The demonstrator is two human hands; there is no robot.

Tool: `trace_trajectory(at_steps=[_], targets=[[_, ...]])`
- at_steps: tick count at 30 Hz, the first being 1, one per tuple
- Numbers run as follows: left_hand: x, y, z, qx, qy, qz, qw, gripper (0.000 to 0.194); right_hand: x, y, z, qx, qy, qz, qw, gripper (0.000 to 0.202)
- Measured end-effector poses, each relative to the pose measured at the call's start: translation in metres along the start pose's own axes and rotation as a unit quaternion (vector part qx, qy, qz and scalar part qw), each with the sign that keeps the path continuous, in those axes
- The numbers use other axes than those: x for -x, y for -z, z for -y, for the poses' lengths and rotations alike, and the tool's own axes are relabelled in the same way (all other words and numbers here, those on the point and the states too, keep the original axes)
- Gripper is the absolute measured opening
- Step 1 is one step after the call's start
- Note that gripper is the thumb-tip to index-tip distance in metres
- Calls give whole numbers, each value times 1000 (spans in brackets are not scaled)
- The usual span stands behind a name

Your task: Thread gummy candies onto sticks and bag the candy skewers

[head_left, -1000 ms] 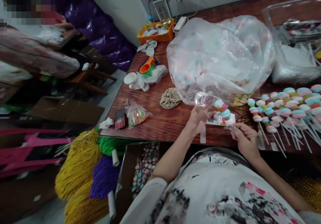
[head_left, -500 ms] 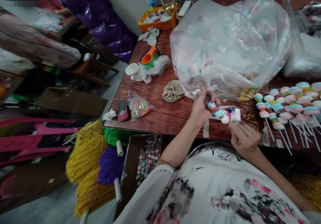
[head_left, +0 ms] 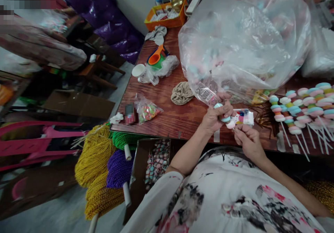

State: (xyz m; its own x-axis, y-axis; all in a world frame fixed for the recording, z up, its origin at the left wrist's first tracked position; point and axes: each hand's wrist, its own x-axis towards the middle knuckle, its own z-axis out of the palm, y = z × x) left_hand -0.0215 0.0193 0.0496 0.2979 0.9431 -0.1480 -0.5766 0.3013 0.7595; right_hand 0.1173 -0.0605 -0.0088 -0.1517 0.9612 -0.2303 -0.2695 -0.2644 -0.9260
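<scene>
My left hand (head_left: 214,118) is closed round a marshmallow-like lollipop (head_left: 230,123) with pastel blue, white and pink pieces, its upper part covered by my fingers. A clear printed wrapper (head_left: 206,93) sticks out above that hand; whether it encloses the lollipop I cannot tell. My right hand (head_left: 249,140) pinches at the lollipop's lower end, where the stick is mostly hidden. Behind the lollipop lies a clear packet with a colourful print (head_left: 244,117). More pastel lollipops (head_left: 300,111) on white sticks lie to the right.
A big clear bag (head_left: 242,41) of pastel pieces fills the table's back. Leftward are a beige cloth bundle (head_left: 182,93), a bag of small sweets (head_left: 147,111) and a white cup (head_left: 138,70). Below the edge stand a carton (head_left: 139,167) and yellow cord (head_left: 91,160). Another person sits far left.
My left fingers have wrapped further over the lollipop, and the printed wrapper shows more plainly above them. My right hand has come in to the lollipop's lower end. The view has shifted slightly.
</scene>
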Motion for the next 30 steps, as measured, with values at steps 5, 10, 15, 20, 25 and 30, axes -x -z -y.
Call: trace_trajectory(at_steps=[5, 10, 15, 20, 25, 30], targets=[[4, -1, 17, 12, 35, 6, 999, 48, 3, -8, 1, 128, 94, -13, 987, 20], [5, 17, 12, -35, 30, -27, 999, 61, -1, 6, 2, 252, 198, -93, 943, 12], [-5, 28, -6, -37, -57, -90, 994, 52, -5, 12, 0, 306, 269, -107, 907, 12], [-10, 15, -5, 42, -30, -86, 995, 30, -8, 11, 5, 317, 311, -90, 892, 10], [-9, 7, -6, 170, -2, -112, 979, 38, -10, 14, 4, 185, 111, -13, 976, 15], [-9, 8, -5, 206, 1, -85, 975, 42, -13, 14, 5, -46, -80, 87, 992, 23]])
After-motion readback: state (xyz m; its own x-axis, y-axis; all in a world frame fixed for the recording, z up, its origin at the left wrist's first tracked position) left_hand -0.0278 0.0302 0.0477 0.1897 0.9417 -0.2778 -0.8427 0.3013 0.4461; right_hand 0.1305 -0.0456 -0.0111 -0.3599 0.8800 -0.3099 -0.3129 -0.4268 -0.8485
